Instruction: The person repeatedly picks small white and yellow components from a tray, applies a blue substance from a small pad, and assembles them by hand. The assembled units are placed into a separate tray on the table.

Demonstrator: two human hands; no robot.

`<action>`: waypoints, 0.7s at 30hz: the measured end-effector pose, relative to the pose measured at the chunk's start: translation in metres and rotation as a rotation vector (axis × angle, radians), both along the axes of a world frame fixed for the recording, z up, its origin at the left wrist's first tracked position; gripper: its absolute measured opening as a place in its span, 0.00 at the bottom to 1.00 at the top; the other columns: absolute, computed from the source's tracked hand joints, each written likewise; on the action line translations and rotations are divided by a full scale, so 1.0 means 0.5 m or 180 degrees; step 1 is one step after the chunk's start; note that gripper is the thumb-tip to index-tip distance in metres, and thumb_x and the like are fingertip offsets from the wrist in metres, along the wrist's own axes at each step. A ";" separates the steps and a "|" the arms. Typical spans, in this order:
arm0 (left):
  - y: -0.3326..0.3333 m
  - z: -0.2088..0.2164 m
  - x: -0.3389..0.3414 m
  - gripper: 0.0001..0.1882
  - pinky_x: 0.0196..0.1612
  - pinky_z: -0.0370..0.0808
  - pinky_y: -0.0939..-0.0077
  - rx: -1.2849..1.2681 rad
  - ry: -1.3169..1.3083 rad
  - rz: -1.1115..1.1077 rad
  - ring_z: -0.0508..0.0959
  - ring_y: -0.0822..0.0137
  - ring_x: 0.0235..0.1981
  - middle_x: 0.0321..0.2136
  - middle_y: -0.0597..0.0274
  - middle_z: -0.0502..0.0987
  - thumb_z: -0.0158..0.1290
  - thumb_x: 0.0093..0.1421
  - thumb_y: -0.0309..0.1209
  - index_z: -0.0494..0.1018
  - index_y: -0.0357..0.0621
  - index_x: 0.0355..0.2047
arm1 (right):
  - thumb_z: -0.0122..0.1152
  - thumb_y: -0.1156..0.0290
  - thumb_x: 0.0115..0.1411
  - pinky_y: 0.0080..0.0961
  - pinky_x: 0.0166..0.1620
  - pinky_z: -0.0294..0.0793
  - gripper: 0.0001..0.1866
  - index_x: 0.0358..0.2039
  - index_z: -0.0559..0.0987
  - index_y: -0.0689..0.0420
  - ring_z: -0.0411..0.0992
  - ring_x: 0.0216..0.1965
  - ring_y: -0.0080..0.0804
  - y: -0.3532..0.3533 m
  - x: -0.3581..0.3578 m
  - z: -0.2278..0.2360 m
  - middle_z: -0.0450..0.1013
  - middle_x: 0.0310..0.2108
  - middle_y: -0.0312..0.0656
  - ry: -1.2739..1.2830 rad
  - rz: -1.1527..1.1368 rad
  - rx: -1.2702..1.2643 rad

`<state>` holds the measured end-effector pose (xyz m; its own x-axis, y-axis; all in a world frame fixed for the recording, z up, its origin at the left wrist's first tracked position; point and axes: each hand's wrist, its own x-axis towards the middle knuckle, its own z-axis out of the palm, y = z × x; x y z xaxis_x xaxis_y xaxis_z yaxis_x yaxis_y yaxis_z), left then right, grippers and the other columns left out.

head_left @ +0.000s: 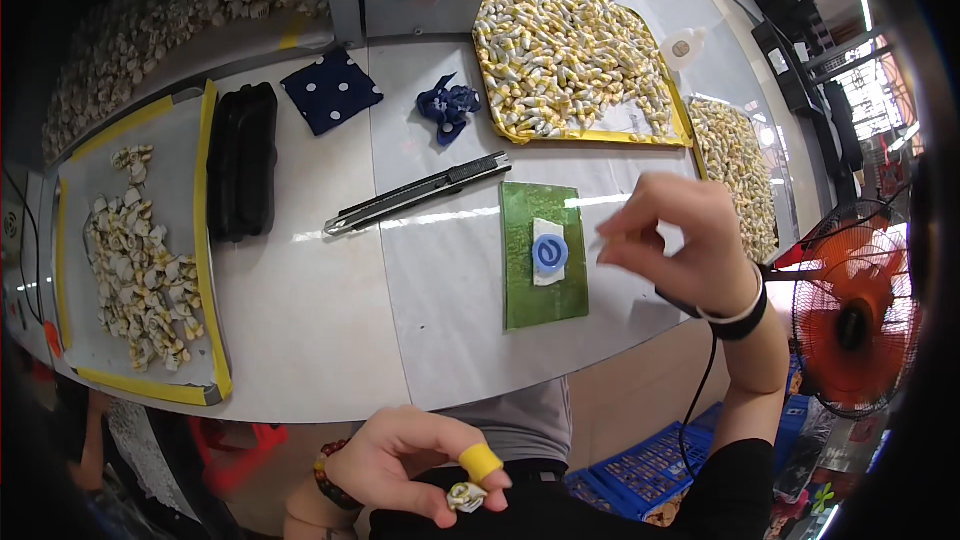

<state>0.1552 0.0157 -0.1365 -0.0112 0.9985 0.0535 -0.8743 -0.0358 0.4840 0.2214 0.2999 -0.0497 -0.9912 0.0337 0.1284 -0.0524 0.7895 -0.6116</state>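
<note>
Near the table's front edge, my left hand (405, 460) pinches a small white-and-yellow piece (466, 497) between thumb and fingers. A yellow band (481, 461) wraps one of its fingers. My right hand (680, 240) is raised to the right of a green mat (545, 308), thumb and index finger drawn together. What those fingertips hold, if anything, is too small to make out. On the mat lies a white pad (549, 226) with a round blue piece (550, 253) on top. A utility knife (420, 193) rests to the left of the mat.
A yellow-edged tray (580, 60) at the back is filled with white-and-yellow pieces; a similar tray (735, 165) stands to its right. Another tray (145, 150) at left carries loose pieces beside a black case (242, 162). Dotted blue cloths (332, 90) lie behind. An orange fan (852, 325) stands right.
</note>
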 end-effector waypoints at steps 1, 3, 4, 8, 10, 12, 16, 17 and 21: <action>0.004 -0.006 -0.003 0.21 0.43 0.71 0.72 0.0175 0.0055 0.0066 0.76 0.62 0.37 0.36 0.51 0.76 0.63 0.48 0.26 0.72 0.30 0.42 | 0.66 0.78 0.46 0.15 0.19 0.62 0.06 0.25 0.78 0.60 0.66 0.18 0.19 -0.011 0.001 0.001 0.72 0.20 0.36 -0.0122 0.0063 -0.0029; 0.015 -0.015 -0.002 0.22 0.42 0.71 0.72 0.0565 0.0149 0.0150 0.76 0.62 0.37 0.36 0.51 0.76 0.63 0.47 0.26 0.72 0.30 0.42 | 0.65 0.79 0.46 0.16 0.19 0.62 0.05 0.25 0.78 0.60 0.67 0.18 0.21 -0.019 0.010 -0.002 0.72 0.21 0.36 -0.0158 0.0042 -0.0159; 0.017 -0.020 0.000 0.22 0.42 0.71 0.72 0.0581 0.0051 0.0153 0.76 0.62 0.37 0.36 0.51 0.76 0.63 0.47 0.25 0.72 0.30 0.42 | 0.64 0.79 0.46 0.16 0.19 0.63 0.04 0.25 0.78 0.59 0.67 0.18 0.21 -0.021 0.012 -0.002 0.72 0.21 0.36 -0.0198 0.0024 -0.0153; 0.015 -0.016 0.011 0.20 0.42 0.71 0.72 0.0328 -0.0227 0.0265 0.76 0.62 0.37 0.35 0.51 0.76 0.63 0.46 0.23 0.72 0.31 0.40 | 0.61 0.80 0.47 0.17 0.20 0.64 0.05 0.27 0.78 0.59 0.68 0.19 0.23 -0.016 0.010 -0.018 0.72 0.20 0.36 -0.0198 0.0003 -0.0217; 0.015 -0.003 0.012 0.19 0.43 0.71 0.71 0.0181 -0.0275 0.0404 0.76 0.62 0.37 0.35 0.51 0.76 0.63 0.46 0.23 0.72 0.31 0.40 | 0.61 0.80 0.48 0.19 0.22 0.66 0.05 0.28 0.77 0.59 0.69 0.19 0.25 -0.015 0.007 -0.018 0.72 0.21 0.37 -0.0242 0.0063 -0.0199; 0.021 0.006 0.009 0.19 0.43 0.71 0.71 0.0154 -0.0284 0.0564 0.76 0.62 0.37 0.36 0.51 0.76 0.63 0.46 0.23 0.73 0.31 0.39 | 0.61 0.80 0.48 0.21 0.23 0.68 0.06 0.29 0.77 0.60 0.70 0.20 0.28 -0.018 0.006 -0.023 0.72 0.21 0.38 -0.0174 0.0015 -0.0066; 0.027 0.018 0.011 0.20 0.36 0.76 0.63 -0.0248 0.0046 0.0793 0.77 0.58 0.30 0.27 0.47 0.78 0.64 0.48 0.35 0.74 0.30 0.33 | 0.61 0.79 0.47 0.26 0.28 0.71 0.08 0.30 0.76 0.60 0.71 0.24 0.34 -0.020 0.000 -0.044 0.72 0.23 0.39 0.0215 0.0184 0.0632; 0.025 0.016 0.013 0.20 0.36 0.76 0.63 -0.0245 -0.0031 0.0825 0.77 0.58 0.30 0.27 0.47 0.78 0.64 0.48 0.35 0.73 0.30 0.33 | 0.60 0.79 0.46 0.27 0.30 0.72 0.09 0.31 0.75 0.60 0.71 0.26 0.35 -0.019 -0.003 -0.046 0.72 0.24 0.40 0.0319 0.0352 0.0850; 0.019 0.006 0.016 0.20 0.43 0.71 0.71 0.0079 -0.0408 0.0690 0.76 0.62 0.38 0.35 0.52 0.76 0.63 0.48 0.29 0.72 0.32 0.39 | 0.63 0.80 0.44 0.29 0.31 0.71 0.09 0.29 0.76 0.60 0.71 0.28 0.36 -0.035 -0.016 -0.039 0.71 0.25 0.40 0.0295 0.0411 0.1215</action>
